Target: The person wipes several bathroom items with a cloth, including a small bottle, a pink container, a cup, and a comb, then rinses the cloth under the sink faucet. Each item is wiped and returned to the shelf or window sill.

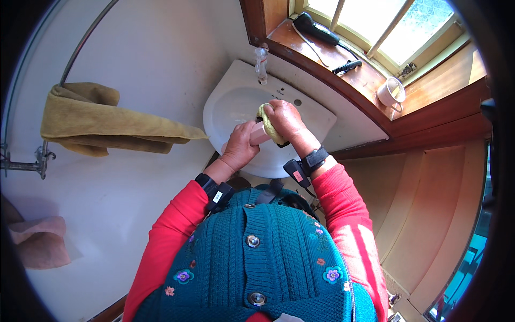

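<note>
My left hand [241, 145] is closed around a pale pink, faceted object [260, 134], perhaps a bottle or a handle. Its far part is covered, and dark bits show at both ends of the cloth. In my right hand [285, 116] is a yellow-green cloth [272, 129], pressed around that end of the pink object. Both hands are above the white ceramic washbasin [229, 94]. At the basin's back corner a clear-looking tap [261, 66] points down; whether water runs cannot be told.
A yellow towel [108, 116] hangs from a metal rail at left, near the basin's rim. Lower left is a pink cloth [44, 241]. On the wooden windowsill lie a black hair dryer [318, 30] with its cord and a white mug [390, 92]. A wooden door [418, 209] stands at right.
</note>
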